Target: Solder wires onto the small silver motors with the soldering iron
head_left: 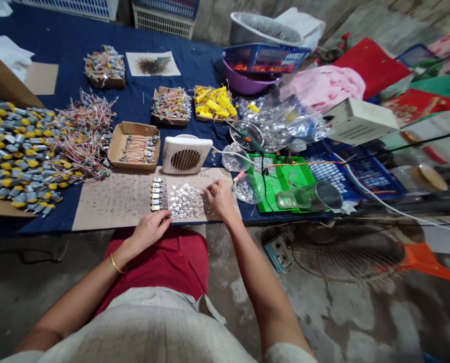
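Note:
My left hand rests at the front edge of a cardboard sheet, its fingers drawn together just below a column of small motors with white and yellow ends. Whatever those fingers may hold is too small to make out. Beside the motors lies a spread of tiny shiny metal pieces. At the right side of this spread, my right hand has its fingertips bent together and down on the sheet. Anything between them is hidden. A white box-shaped fan with a slatted grille stands behind the pieces.
On the left are heaped motors and wired parts. A cardboard tray holds wired motors. Rightward stand bowls of metal bits, a green basket and a tipped glass. A soldering iron lies over a metal bowl.

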